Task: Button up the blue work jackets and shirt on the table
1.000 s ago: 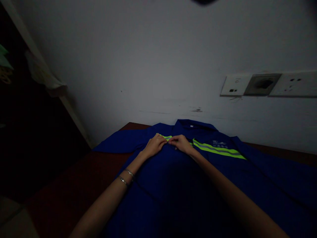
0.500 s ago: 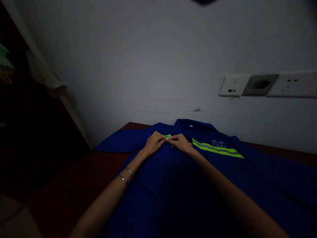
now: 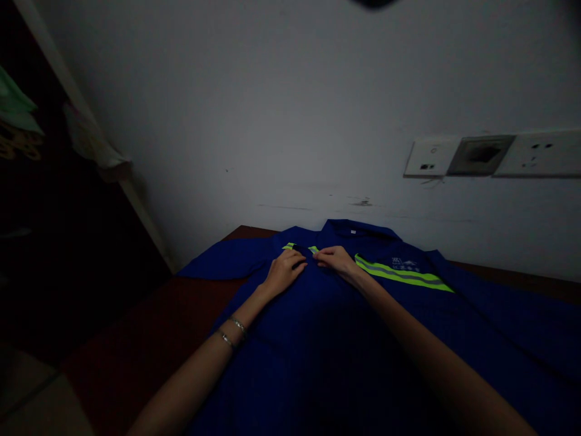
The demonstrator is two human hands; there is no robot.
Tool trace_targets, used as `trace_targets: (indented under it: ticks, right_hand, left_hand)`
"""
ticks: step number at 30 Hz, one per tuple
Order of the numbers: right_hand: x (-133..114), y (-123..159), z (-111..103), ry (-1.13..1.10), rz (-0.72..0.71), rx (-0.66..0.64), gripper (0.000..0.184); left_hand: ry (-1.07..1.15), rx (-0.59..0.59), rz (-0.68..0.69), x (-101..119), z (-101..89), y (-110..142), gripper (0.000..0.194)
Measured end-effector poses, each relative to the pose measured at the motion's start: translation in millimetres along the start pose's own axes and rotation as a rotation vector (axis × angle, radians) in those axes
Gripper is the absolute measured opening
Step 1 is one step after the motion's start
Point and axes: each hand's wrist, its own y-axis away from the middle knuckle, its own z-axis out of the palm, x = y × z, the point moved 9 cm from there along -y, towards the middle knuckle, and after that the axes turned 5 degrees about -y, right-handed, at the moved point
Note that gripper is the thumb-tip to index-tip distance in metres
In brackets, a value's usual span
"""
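Observation:
A blue work jacket [image 3: 313, 315] with yellow-green reflective bands lies spread out, its collar toward the wall. On the chest left of the collar, my left hand [image 3: 285, 270] rests against the cloth, its thumb a little apart from its fingers. Just to the right, my right hand [image 3: 336, 261] is closed in a pinch on the jacket front, at a short piece of reflective band [image 3: 313, 249]. Blue cloth shows between the hands, interrupting the band. The pinched edge is mostly hidden by my fingers. A longer reflective band [image 3: 403, 274] runs below pale printing on the right chest.
The jacket lies on a dark reddish tabletop [image 3: 149, 339] pushed against a pale wall [image 3: 272, 121]. Sockets and a switch plate [image 3: 433, 157] are set in the wall at right. Cloth items [image 3: 18, 103] hang at the far left by a dark doorway.
My hands have moved apart: the right hand shifted slightly right with the pinched cloth, and the left hand's fingers loosened. A gap of blue cloth now shows between the pieces of band.

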Motion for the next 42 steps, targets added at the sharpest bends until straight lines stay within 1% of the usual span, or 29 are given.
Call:
trace_targets:
  ticks: [2, 4, 5, 7, 8, 10, 11, 12, 14, 17, 19, 23, 27, 31, 37, 42]
  right_hand:
    - [1, 1, 1, -0.026, 0.008, -0.012, 0.009]
    - [0, 2, 3, -0.019, 0.003, -0.031, 0.011]
    - [-1, 3, 4, -0.011, -0.001, -0.039, 0.011]
    - [-2, 4, 6, 0.001, 0.003, -0.059, 0.010]
    - [-1, 4, 7, -0.002, 0.013, -0.072, 0.009]
    - [2, 5, 10, -0.036, 0.057, -0.094, 0.005]
    - [5, 6, 11, -0.065, 0.089, -0.102, 0.003]
    - [9, 7, 12, -0.098, 0.123, -0.107, 0.002]
    - [16, 8, 13, -0.155, 0.183, -0.111, 0.005]
    - [25, 7, 14, -0.145, 0.208, -0.111, 0.006]
    - [28, 5, 15, -0.073, 0.195, -0.108, 0.007]
    - [28, 1, 20, 0.129, 0.137, -0.095, 0.007]
    - [24, 2, 25, 0.270, 0.078, -0.081, 0.006]
    - [23, 4, 25, 0.371, 0.081, -0.044, 0.008]
    - [15, 6, 18, 0.382, 0.095, 0.006, 0.017]
    - [12, 7, 17, 0.416, 0.122, -0.030, 0.016]
  left_hand:
    - [0.046, -0.021, -0.064, -2, 6.9, 3, 0.019]
    - [0.146, -0.015, -0.192, -11, 12.5, 4, 0.017]
    - [0.219, -0.007, -0.296, -18, 15.3, 5, 0.016]
    - [0.420, -0.001, -0.575, -40, 23.5, 12, 0.017]
    - [0.549, -0.014, -0.721, -50, 29.2, 18, 0.020]
    - [0.827, -0.101, -0.960, -63, 42.2, 30, 0.033]
    - [0.940, -0.163, -1.040, -66, 46.1, 35, 0.041]
    - [1.016, -0.220, -1.098, -70, 47.0, 40, 0.048]
    - [1.055, -0.315, -1.177, -80, 43.9, 49, 0.058]
    - [0.976, -0.364, -1.216, -96, 39.1, 58, 0.057]
    - [0.906, -0.373, -1.208, -98, 41.9, 60, 0.052]
    - [0.771, -0.357, -1.150, -89, 50.0, 57, 0.042]
    - [0.719, -0.348, -1.082, -78, 51.9, 52, 0.033]
    - [0.699, -0.349, -1.059, -79, 51.9, 51, 0.029]
    - [0.688, -0.341, -1.050, -81, 52.4, 50, 0.020]
    - [0.698, -0.342, -1.033, -74, 47.2, 44, 0.018]
